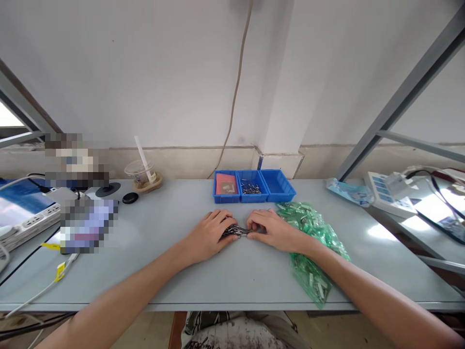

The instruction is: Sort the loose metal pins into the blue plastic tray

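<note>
From close above, the head camera looks forward and down across the table point(225, 278).

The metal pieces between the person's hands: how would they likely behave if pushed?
The metal pieces would probably stay stiff, since they look slim, dark and metallic. The bundle might splay or scatter, as it appears to be many separate pieces heaped together. They may also slide over one another, judging by their shiny surfaces.
</note>
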Demonstrator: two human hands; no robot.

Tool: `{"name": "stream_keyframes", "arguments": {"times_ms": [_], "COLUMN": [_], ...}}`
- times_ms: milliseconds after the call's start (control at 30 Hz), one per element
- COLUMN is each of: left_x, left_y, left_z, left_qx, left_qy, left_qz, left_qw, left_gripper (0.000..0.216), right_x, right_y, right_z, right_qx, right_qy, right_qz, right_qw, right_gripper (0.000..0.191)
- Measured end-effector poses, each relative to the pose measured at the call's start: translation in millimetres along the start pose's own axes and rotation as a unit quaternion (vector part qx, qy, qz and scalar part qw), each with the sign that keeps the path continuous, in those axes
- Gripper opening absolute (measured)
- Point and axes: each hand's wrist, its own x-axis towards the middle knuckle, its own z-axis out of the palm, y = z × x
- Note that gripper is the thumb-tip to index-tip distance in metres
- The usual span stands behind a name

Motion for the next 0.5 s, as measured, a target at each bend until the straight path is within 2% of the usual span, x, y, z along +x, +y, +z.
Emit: {"name": "stream_keyframes", "arguments": {"times_ms": [133,500], "left_x": [0.2,-0.3], "left_y": [-0.9,-5.6], "left_z": [0.7,3.1], "left_qx": [-0.004,-0.022], "left_qy": [0.003,0.018], "left_qz": [-0.005,0.004], "left_qw": [1.000,1.000], "left_gripper": [0.022,0.023], "right_x": [0.1,0.6], "right_y": [1.9,-0.3], "right_z": [0.8,-2.8], "right_qx": [0.004,0.046], "right_qy": [0.003,0.060], "right_qz": [-0.012,0.028], "right_qw": [1.000,0.997], "right_gripper": [0.016,0.025]}}
